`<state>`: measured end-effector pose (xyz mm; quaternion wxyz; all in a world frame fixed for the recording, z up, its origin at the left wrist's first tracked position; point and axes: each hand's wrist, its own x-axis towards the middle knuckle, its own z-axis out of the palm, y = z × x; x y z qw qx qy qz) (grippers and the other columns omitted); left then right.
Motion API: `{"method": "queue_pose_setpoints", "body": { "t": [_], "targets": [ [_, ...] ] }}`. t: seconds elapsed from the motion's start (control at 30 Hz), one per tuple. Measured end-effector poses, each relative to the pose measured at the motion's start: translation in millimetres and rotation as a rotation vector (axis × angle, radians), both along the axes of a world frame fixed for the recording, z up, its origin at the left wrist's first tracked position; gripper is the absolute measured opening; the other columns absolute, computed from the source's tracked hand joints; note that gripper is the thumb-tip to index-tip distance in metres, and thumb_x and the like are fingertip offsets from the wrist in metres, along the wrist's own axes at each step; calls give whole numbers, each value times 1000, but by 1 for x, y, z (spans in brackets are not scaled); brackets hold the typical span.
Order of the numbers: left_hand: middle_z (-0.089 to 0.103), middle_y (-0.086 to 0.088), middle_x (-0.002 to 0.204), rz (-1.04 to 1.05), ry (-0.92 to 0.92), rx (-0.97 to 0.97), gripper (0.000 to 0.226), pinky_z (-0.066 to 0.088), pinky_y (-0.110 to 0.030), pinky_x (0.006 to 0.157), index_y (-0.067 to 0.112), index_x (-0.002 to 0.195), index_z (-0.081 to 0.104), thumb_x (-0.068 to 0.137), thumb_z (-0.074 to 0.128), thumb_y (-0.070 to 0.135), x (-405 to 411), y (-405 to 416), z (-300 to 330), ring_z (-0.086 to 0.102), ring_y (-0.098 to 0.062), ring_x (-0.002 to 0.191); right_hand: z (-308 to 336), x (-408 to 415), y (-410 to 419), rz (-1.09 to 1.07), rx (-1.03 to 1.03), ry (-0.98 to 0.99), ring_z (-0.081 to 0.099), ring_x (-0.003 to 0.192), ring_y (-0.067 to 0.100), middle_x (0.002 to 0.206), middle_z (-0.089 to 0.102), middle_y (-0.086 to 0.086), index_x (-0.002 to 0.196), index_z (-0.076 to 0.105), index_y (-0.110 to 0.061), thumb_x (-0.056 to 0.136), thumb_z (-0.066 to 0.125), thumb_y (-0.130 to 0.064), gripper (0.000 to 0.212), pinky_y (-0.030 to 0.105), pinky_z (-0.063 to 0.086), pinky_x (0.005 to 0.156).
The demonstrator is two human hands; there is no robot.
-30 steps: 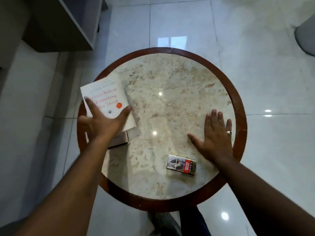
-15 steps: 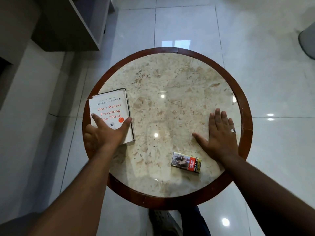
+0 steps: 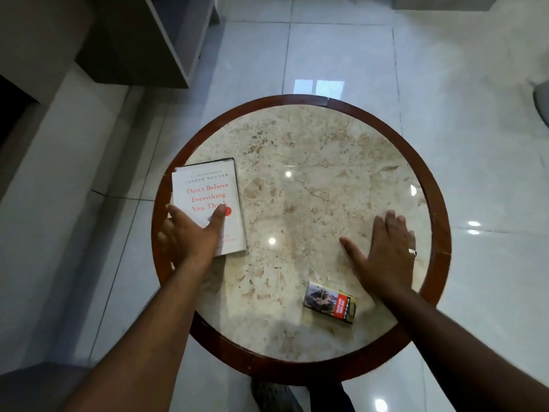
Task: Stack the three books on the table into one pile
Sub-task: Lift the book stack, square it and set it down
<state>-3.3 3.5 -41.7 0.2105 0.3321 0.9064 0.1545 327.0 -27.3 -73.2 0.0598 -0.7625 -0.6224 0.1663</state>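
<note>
Your left hand (image 3: 190,233) lies flat on the near half of the white book (image 3: 208,203), fingers spread, thumb stretched across the cover toward the red dot, closed on nothing. A second ago that hand held the book tilted above the pile; half a second ago it had set it down, and now the book sits square on top at the left edge of the round table (image 3: 439,263), with the dark cover of another book showing as a thin line along its far and right edges. You cannot tell from here how many books are under it.

Going by size: the table, marble top in a brown wooden rim, stands on pale glossy floor tiles (image 3: 341,49). Then the pile at its left. Then your right hand (image 3: 386,251), open and palm down on the marble at the right side, fingers together, thumb out to the left, a ring on one finger; it has hardly shifted across the three frames. Smallest is the cigarette pack (image 3: 329,301), lying flat near the near edge, just beside your right wrist, well apart from the pile
</note>
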Motion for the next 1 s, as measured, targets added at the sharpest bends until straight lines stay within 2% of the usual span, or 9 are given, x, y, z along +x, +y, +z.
{"method": "queue_pose_setpoints", "body": {
  "t": [0.07,0.13,0.23,0.33,0.5,0.67,0.8,0.9,1.0],
  "targets": [
    [39,-16,148,53,-34,32,94,33,-54,108,14,149,28,79,61,68,-6,6,3,35,-37,135,13,-45,21,-66,74,133,43,136,35,145,50,19,140,45,-13,93,37,-71,76,47,33,110],
    [48,-16,140,93,-48,46,70,43,-51,102,13,137,43,87,59,59,-8,12,7,45,-35,126,24,-106,48,-6,52,337,55,121,32,130,61,16,133,54,-10,96,46,-61,63,43,43,97],
    [54,-14,130,122,-34,33,57,49,-41,87,12,127,51,91,55,56,-9,17,12,55,-32,113,37,-194,79,18,-119,544,62,108,32,118,67,16,120,62,-5,98,49,-55,57,38,49,86],
    [61,-12,125,192,-80,-11,61,53,-45,89,13,122,55,87,55,62,-8,25,13,62,-31,106,38,-237,90,-127,-192,608,62,108,36,115,66,18,113,66,-4,97,46,-59,60,40,50,88],
    [75,2,95,343,-455,77,63,60,-38,78,24,106,65,74,55,77,-4,35,18,73,-23,76,41,-236,97,-265,-237,654,62,107,34,116,64,13,114,65,-14,82,39,-81,79,51,54,93],
    [72,13,106,288,-558,534,55,62,-32,74,39,115,57,75,54,77,44,49,44,73,-11,83,65,-199,105,-213,214,983,60,93,12,112,49,4,97,49,-30,87,34,-80,53,43,60,82],
    [56,30,100,110,-567,822,38,45,1,64,46,112,44,80,50,67,80,55,65,58,23,86,69,-158,116,8,634,1189,65,92,24,98,59,2,100,44,-36,88,36,-80,46,43,57,74],
    [50,28,101,25,-589,859,41,38,6,67,24,129,45,94,53,44,103,49,51,53,29,85,49,-136,107,31,650,1174,63,90,0,96,63,-15,108,43,-33,91,41,-74,44,24,53,72],
    [55,24,104,2,-695,813,47,45,0,66,40,117,43,79,47,67,114,45,41,62,13,89,27,-126,98,-42,593,1244,67,95,1,106,66,-28,114,45,-41,92,46,-71,37,22,55,75]
  ]
}}
